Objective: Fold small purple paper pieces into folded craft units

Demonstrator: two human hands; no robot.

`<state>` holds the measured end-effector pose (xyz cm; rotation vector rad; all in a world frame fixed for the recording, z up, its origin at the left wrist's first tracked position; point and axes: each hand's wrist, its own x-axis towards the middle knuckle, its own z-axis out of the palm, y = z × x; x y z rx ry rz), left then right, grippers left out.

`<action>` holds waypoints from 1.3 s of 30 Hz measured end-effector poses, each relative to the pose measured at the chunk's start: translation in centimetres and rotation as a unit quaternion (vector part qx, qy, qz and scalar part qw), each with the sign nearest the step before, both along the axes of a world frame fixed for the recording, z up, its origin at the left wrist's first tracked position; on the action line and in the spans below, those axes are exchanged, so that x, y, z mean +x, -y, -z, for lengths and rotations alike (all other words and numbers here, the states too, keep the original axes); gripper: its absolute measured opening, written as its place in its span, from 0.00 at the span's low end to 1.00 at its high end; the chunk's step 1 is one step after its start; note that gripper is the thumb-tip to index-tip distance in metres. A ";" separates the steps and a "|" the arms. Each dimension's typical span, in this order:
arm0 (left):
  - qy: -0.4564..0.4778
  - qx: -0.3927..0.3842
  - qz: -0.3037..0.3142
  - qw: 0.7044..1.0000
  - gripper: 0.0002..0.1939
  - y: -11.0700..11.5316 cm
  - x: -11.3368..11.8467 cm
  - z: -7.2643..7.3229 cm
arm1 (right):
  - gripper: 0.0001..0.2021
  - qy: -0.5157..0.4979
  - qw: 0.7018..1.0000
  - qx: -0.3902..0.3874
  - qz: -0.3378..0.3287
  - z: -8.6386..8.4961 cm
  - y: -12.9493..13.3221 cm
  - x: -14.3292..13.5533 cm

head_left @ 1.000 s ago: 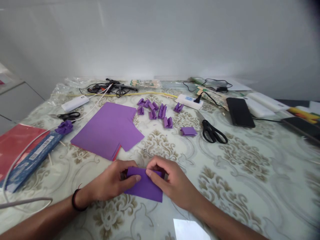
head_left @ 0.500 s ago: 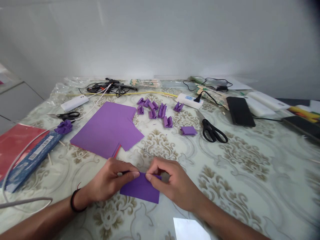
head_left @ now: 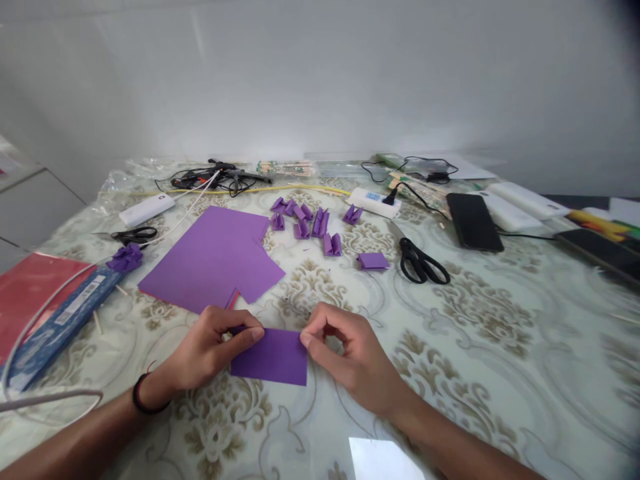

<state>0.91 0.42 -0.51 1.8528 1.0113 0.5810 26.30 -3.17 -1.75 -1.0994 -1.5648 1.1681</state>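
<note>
A small rectangle of purple paper (head_left: pixel 275 360) is held between both hands close to the table's front. My left hand (head_left: pixel 215 350) pinches its upper left part, thumb on top. At the upper right corner, my right hand (head_left: pixel 350 350) grips the same piece between thumb and fingertips. Beyond the hands lies a stack of larger purple sheets (head_left: pixel 210 253), with a red edge showing beneath. Several folded purple paper pieces (head_left: pixel 320 223) sit behind, and one flat folded piece (head_left: pixel 373 261) rests nearer the right.
Black-handled scissors (head_left: pixel 420 260) lie right of the folded pieces; a second pair (head_left: pixel 135 235) is at left. A power strip (head_left: pixel 375 201), phone (head_left: pixel 474 221), white power bank (head_left: pixel 147 209), crumpled purple paper (head_left: pixel 126 257) and red pack (head_left: pixel 40 293) surround the work. A white cable crosses the left side.
My right hand has slid from the middle of the paper's top edge to its right corner. My left hand has moved slightly left, and the paper lies flatter to view.
</note>
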 end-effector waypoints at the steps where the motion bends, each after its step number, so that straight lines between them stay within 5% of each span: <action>1: 0.000 -0.003 0.002 1.000 0.19 0.1 0.0 0.1 | 0.10 -0.002 1.000 -0.002 0.003 0.1 0.0 0.0; 8: 0.016 -0.033 -0.002 0.999 0.20 0.4 0.0 0.3 | 0.11 -0.011 0.999 -0.037 0.004 0.4 -0.2 0.0; 14: 0.002 -0.026 -0.032 0.999 0.21 0.3 0.3 0.5 | 0.13 0.014 0.993 -0.101 -0.060 0.5 -0.3 -0.3; 22: 0.070 -0.115 -0.054 0.989 0.13 0.6 0.7 1.6 | 0.15 0.016 0.988 -0.138 -0.064 1.1 0.0 -0.5; 31: 0.043 -0.005 -0.136 0.990 0.13 0.5 0.5 2.0 | 0.16 0.023 0.993 -0.114 -0.037 0.8 -0.2 -0.6; 39: 0.042 0.009 -0.159 0.986 0.14 0.5 0.7 1.7 | 0.11 0.013 0.995 -0.100 -0.024 0.6 -0.4 -0.5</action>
